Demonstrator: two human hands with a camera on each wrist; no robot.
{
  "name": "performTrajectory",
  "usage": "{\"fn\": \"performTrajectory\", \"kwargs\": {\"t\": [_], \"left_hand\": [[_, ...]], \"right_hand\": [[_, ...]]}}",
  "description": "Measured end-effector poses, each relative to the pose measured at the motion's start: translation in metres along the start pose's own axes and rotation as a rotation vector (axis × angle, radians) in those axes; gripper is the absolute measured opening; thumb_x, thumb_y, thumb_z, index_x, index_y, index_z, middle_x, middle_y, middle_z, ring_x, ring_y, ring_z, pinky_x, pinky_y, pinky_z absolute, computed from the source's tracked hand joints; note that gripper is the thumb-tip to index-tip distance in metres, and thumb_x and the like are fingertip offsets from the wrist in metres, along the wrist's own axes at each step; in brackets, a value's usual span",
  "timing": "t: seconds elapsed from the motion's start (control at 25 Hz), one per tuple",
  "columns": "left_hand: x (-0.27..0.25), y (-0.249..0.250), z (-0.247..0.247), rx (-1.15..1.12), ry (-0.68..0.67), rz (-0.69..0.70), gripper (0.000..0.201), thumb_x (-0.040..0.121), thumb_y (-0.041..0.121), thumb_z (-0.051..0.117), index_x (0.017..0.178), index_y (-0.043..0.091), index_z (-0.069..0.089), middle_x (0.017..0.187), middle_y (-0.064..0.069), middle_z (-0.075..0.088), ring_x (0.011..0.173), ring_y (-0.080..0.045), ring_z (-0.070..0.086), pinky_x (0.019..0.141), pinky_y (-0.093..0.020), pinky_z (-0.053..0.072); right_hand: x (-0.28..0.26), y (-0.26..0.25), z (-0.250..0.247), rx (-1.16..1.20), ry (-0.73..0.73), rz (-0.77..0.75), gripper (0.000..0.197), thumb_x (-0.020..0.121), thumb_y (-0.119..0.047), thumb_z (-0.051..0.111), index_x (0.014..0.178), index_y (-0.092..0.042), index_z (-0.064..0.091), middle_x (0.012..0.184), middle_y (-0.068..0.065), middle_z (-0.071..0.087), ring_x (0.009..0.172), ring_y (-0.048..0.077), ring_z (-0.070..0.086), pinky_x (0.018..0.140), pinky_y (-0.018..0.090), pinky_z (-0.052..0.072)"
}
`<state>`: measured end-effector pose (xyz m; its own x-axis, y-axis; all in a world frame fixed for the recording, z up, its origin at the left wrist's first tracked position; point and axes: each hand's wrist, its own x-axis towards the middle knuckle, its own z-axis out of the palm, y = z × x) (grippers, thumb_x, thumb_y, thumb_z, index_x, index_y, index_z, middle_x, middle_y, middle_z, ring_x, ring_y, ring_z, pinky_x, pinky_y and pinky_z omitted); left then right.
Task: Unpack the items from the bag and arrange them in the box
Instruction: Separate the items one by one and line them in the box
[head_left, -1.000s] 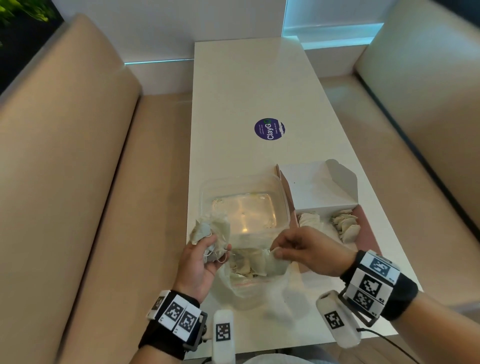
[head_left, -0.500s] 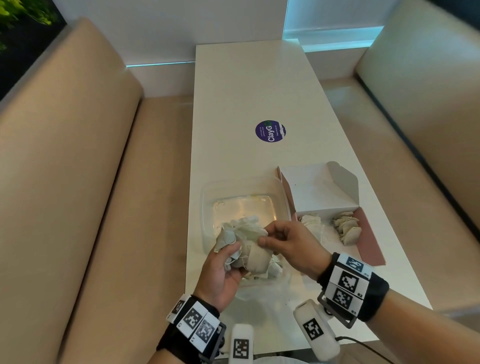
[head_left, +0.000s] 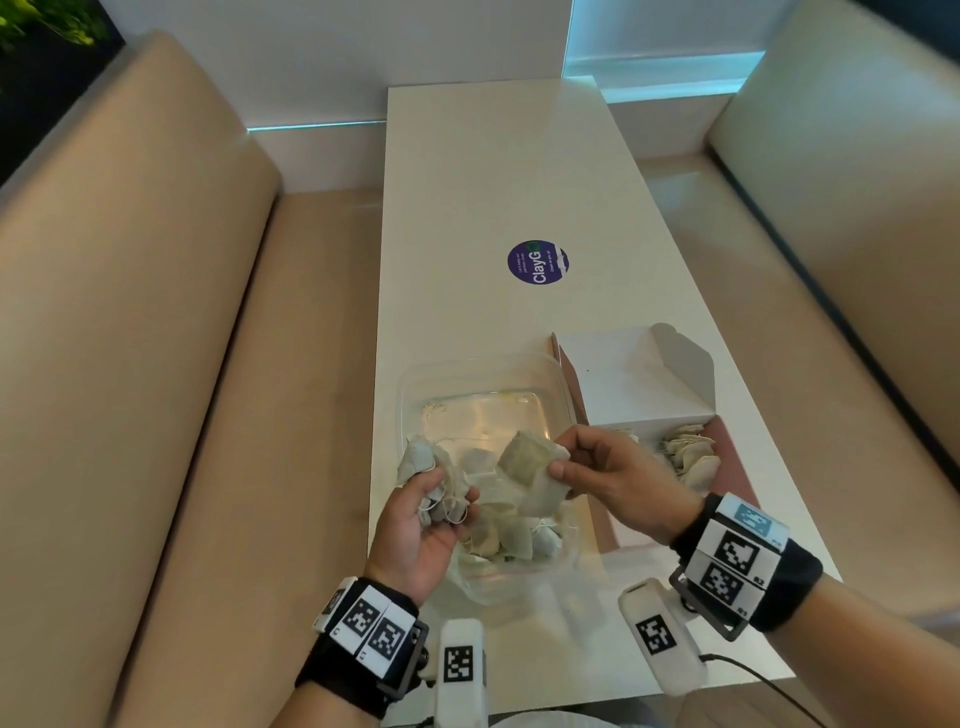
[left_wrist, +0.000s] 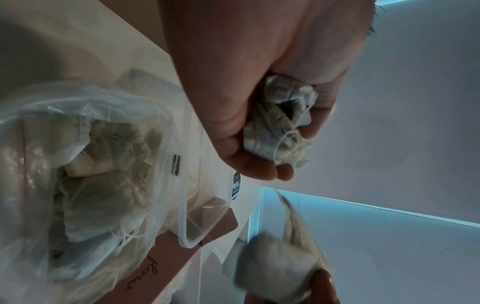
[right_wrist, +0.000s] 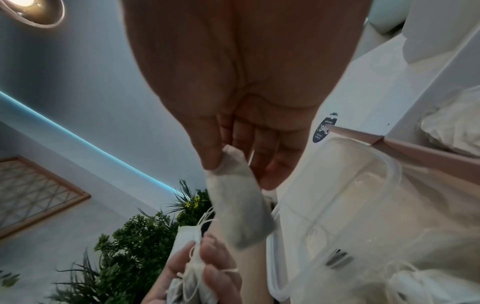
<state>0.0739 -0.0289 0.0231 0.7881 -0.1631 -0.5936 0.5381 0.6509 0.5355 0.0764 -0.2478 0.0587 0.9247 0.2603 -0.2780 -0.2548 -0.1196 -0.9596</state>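
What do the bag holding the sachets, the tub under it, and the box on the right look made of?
Clear crinkled bag: thin plastic film, glossy, see-through. Clear rectangular tub: rigid translucent plastic, likely. Pink-and-white box: matte folded cardboard, with creased flaps.

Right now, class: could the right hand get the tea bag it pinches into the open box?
Probably yes. The right hand pinches one tea bag just left of the open box, whose lid stands back, nothing between them.
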Motion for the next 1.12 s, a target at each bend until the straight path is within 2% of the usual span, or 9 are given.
{"fn": "performTrajectory", "kwargs": {"t": [0.24, 0.36, 0.44, 0.52, 0.72, 0.84, 0.96, 1.04, 1.12], "left_hand": [[0.005, 0.002, -0.024, 0.269, 0.089, 0.073, 0.005, 0.091, 0.008, 0.056, 0.089, 0.012, 0.059, 0.07, -0.005, 0.051, 0.053, -0.014, 0.051, 0.047, -0.024, 0.048], [0.004, 0.0, -0.019, 0.29, 0.097, 0.045, 0.004, 0.089, 0.014, 0.059, 0.092, 0.012, 0.062, 0.072, -0.005, 0.057, 0.056, -0.016, 0.055, 0.048, -0.026, 0.048], [0.003, -0.003, -0.008, 0.264, 0.057, 0.002, 0.024, 0.082, 0.019, 0.063, 0.102, 0.005, 0.063, 0.083, -0.012, 0.065, 0.068, -0.022, 0.062, 0.059, -0.034, 0.05], [0.001, -0.006, 0.0, 0.211, 0.01, -0.054, 0.046, 0.078, 0.025, 0.064, 0.116, -0.001, 0.059, 0.1, -0.021, 0.063, 0.084, -0.03, 0.062, 0.071, -0.041, 0.049], [-0.001, -0.009, 0.011, 0.001, -0.132, -0.106, 0.044, 0.075, 0.027, 0.065, 0.116, 0.01, 0.06, 0.109, -0.02, 0.061, 0.098, -0.03, 0.061, 0.085, -0.043, 0.05], [-0.001, -0.009, 0.013, -0.117, -0.197, -0.097, 0.055, 0.067, 0.026, 0.073, 0.117, 0.006, 0.061, 0.119, -0.023, 0.061, 0.106, -0.033, 0.062, 0.091, -0.043, 0.051], [-0.004, -0.01, 0.016, -0.18, -0.266, -0.112, 0.065, 0.057, 0.024, 0.085, 0.116, 0.004, 0.067, 0.125, -0.024, 0.062, 0.11, -0.034, 0.064, 0.088, -0.044, 0.055], [-0.007, -0.011, 0.018, -0.217, -0.282, -0.111, 0.065, 0.06, 0.022, 0.083, 0.119, 0.001, 0.065, 0.123, -0.023, 0.063, 0.109, -0.034, 0.064, 0.085, -0.045, 0.056], [-0.008, -0.013, 0.02, -0.236, -0.26, -0.109, 0.055, 0.076, 0.022, 0.066, 0.125, -0.002, 0.057, 0.121, -0.023, 0.064, 0.108, -0.034, 0.065, 0.083, -0.045, 0.056]], "right_hand": [[-0.002, 0.016, -0.017, -0.115, 0.046, 0.009, 0.004, 0.086, -0.013, 0.062, 0.087, -0.009, 0.064, 0.082, 0.002, 0.065, 0.08, 0.015, 0.059, 0.078, 0.036, 0.048], [-0.007, 0.003, -0.006, -0.161, -0.185, 0.039, 0.004, 0.088, -0.012, 0.061, 0.086, -0.013, 0.063, 0.078, -0.003, 0.063, 0.074, 0.009, 0.057, 0.072, 0.025, 0.046], [-0.008, -0.012, 0.006, -0.129, -0.369, 0.059, 0.006, 0.09, -0.011, 0.059, 0.087, -0.016, 0.062, 0.08, -0.005, 0.063, 0.075, 0.007, 0.057, 0.071, 0.02, 0.045], [-0.004, -0.02, 0.015, -0.143, -0.441, 0.052, 0.007, 0.091, -0.013, 0.057, 0.088, -0.019, 0.061, 0.084, -0.004, 0.063, 0.079, 0.009, 0.057, 0.073, 0.022, 0.046], [0.009, -0.014, 0.019, -0.108, -0.273, 0.048, 0.003, 0.089, -0.014, 0.06, 0.089, -0.016, 0.062, 0.092, 0.008, 0.061, 0.083, 0.018, 0.058, 0.077, 0.036, 0.05], [0.007, -0.006, 0.022, 0.074, -0.132, 0.099, 0.009, 0.086, -0.008, 0.062, 0.095, -0.008, 0.061, 0.085, 0.01, 0.057, 0.076, 0.018, 0.057, 0.07, 0.029, 0.051], [0.008, 0.003, 0.028, 0.177, 0.028, 0.163, 0.021, 0.085, -0.007, 0.063, 0.105, -0.01, 0.059, 0.07, 0.004, 0.052, 0.064, 0.012, 0.055, 0.064, 0.028, 0.049], [0.009, 0.005, 0.033, 0.185, 0.095, 0.168, 0.022, 0.084, -0.008, 0.064, 0.105, -0.01, 0.058, 0.069, 0.005, 0.052, 0.064, 0.015, 0.055, 0.065, 0.034, 0.048], [0.009, 0.003, 0.035, 0.195, 0.11, 0.141, 0.02, 0.084, -0.006, 0.064, 0.103, -0.008, 0.058, 0.069, 0.003, 0.056, 0.064, 0.015, 0.056, 0.062, 0.03, 0.05]]}}
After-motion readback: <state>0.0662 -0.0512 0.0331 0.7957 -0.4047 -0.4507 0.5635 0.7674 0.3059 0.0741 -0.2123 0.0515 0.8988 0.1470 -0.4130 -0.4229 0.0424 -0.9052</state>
